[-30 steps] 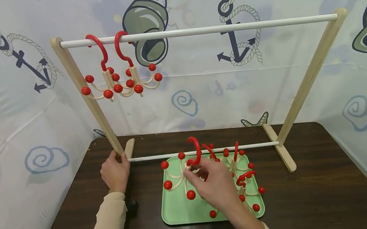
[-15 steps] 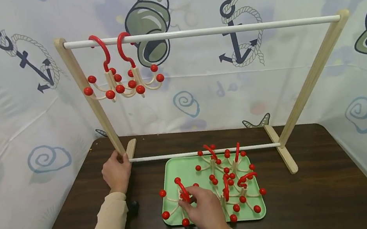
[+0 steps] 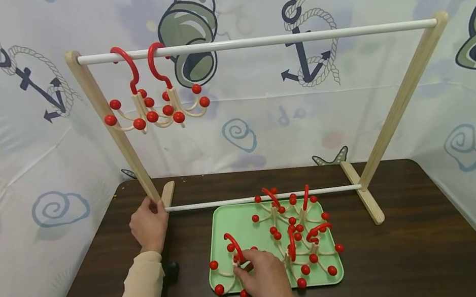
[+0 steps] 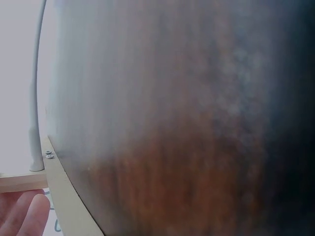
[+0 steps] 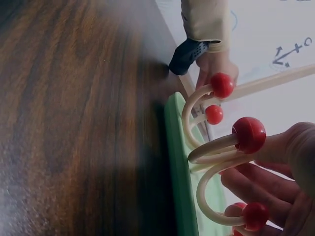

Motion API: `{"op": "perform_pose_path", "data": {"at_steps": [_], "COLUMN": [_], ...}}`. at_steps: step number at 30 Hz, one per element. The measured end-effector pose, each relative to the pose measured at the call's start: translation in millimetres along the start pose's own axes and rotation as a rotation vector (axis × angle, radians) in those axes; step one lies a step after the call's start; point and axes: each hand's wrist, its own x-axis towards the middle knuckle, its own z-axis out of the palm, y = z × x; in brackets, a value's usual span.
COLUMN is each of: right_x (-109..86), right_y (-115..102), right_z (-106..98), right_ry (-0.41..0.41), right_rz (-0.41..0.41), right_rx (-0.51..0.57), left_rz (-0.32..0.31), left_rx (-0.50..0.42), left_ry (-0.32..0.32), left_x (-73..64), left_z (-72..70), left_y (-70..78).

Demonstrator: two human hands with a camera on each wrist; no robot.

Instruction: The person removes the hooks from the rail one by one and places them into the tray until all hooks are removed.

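My right hand (image 3: 264, 278) pinches a hanger (image 3: 236, 249) at its neck, over the front left corner of the green tray (image 3: 213, 242). This hanger has a red hook on top and curved cream arms tipped with red balls. In the right wrist view, its red balls (image 5: 250, 135) and arms stand right by the tray's rim, partly in front of the fingers. My left hand (image 3: 150, 226) grips the foot of the left wooden post (image 3: 118, 138) of a rack. Only its fingers (image 4: 30, 216) show in the left wrist view, beside the wood.
Two hangers (image 3: 172, 96) of the same kind hang near the left end of the white upper rod (image 3: 272, 39). Several more hangers (image 3: 305, 210) stand on the tray's right half. A white lower rod (image 3: 200, 205) runs behind the tray, between the rack's feet, on a dark wooden table (image 3: 418, 244).
My right hand has carried the hanger from the middle of the tray, near the lower rod, leftward and toward me to the front left corner. The left hand keeps its grip on the post.
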Motion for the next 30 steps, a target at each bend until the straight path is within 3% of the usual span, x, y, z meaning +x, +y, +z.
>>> {"op": "perform_pose_path", "data": {"at_steps": [9, 16, 22, 30], "right_x": [-0.2, -0.9, -1.4, -5.8], "right_y": [3.6, 0.3, -12.0, -41.2], "right_z": [0.6, -5.8, -22.0, -54.6], "right_ry": [0.061, 0.039, 0.021, -0.037], "right_rz": [0.014, 0.060, 0.161, 0.232], "right_rx": [-0.059, -0.055, -0.042, 0.009], "left_rz": [0.014, 0.006, 0.016, 0.009], "left_rx": [-0.003, 0.001, -0.001, 0.006], "left_ry": [0.004, 0.011, 0.019, 0.009], "left_x": [1.0, 1.4, 2.5, 0.3], "left_z": [-1.3, 0.4, 1.1, 0.9], "left_y": [0.7, -2.0, -1.8, -2.0]}}
